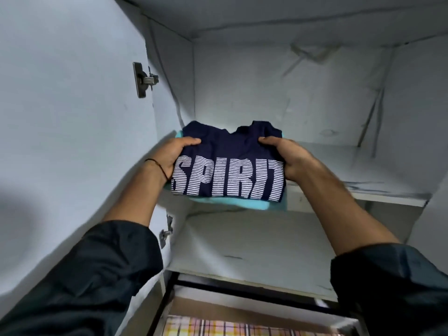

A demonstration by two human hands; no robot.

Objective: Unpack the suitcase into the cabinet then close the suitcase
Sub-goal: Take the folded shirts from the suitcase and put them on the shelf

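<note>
So the folded navy cotton t-shirt with white striped SPIRIT lettering (229,166) sits atop a folded teal garment (232,203), collar pointing into the white cabinet's upper shelf (363,187). Left hand (169,155) and right hand (287,157) grip its 2 side edges, thumbs on top, forearms raised.

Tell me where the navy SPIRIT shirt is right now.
In the head view, the navy shirt sits centre frame on a folded turquoise garment at the front left edge of the upper shelf, gripped between the left hand and right hand.
</note>
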